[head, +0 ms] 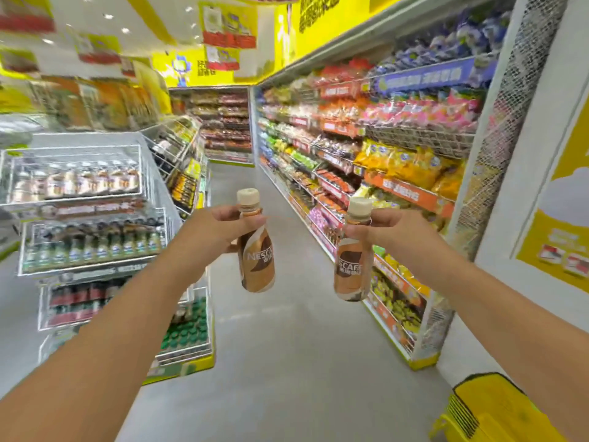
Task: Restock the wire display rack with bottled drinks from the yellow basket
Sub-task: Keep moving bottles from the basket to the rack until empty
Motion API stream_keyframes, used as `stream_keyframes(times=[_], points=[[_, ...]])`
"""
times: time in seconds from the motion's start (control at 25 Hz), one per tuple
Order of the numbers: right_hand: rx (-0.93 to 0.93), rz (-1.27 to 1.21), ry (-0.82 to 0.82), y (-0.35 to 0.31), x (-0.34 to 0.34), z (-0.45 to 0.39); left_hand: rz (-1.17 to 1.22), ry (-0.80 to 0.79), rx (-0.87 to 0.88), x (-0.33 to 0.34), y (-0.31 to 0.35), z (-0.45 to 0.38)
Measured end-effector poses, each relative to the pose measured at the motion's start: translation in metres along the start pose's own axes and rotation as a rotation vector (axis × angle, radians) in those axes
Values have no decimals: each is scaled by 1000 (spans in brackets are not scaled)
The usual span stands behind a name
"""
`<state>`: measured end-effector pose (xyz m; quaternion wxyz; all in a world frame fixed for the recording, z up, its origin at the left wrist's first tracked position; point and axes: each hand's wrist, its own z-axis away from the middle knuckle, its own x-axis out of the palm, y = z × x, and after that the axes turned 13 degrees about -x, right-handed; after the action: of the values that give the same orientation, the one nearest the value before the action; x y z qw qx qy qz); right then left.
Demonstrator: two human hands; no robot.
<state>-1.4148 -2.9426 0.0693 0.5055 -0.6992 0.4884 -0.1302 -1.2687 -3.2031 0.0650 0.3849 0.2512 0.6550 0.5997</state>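
**A:** What are the hands doing?

**B:** Both arms reach forward into a shop aisle. The left hand (223,226) has its fingers and thumb curled round the neck of one coffee bottle (256,250), just under its cream cap. The right hand (381,229) grips a second bottle (352,260) the same way. Each hand is clamped on its own bottle, and the two bottles hang near each other without touching.

**B:** That makes two bottles in all, one per hand, both upright with a slight tilt.

**A:** Can any writing be read?

**B:** The left bottle's brown and cream label reads "NESC", with the rest turned away. The right one shows "SCAFE". Signs and shelf tags elsewhere are too blurred to read.

**A:** Where is the wire display rack?

**B:** The wire display rack (95,218) stands left of the left-hand bottle, well apart from it. It has several tiers of bottled drinks; the top tier holds pale bottles, the next dark-capped ones. Exact counts are too blurred to give.

**A:** And the yellow basket?

**B:** The yellow basket (487,409) sits on the floor (287,362), below and right of the right-hand bottle, partly hidden by the right forearm. Snack shelves (382,148) rise behind that bottle
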Motion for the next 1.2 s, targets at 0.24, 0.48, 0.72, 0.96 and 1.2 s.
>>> stream_keyframes(times=[0.24, 0.48, 0.72, 0.96, 1.2], points=[[-67, -41, -175, -39, 185, -71, -35, 153, -20, -190, -25, 1], [-110, -160, -263, -85, 360, -136, -75, 307, -42, -370, -41, -10], [-124, -203, -415, -113, 486, -198, -61, 411, -62, -487, -56, -41], [-180, -238, -518, -87, 592, -272, -78, 476, -94, -564, -82, -98], [-215, -282, -567, -53, 686, -378, -95, 559, -152, -634, -103, -196]])
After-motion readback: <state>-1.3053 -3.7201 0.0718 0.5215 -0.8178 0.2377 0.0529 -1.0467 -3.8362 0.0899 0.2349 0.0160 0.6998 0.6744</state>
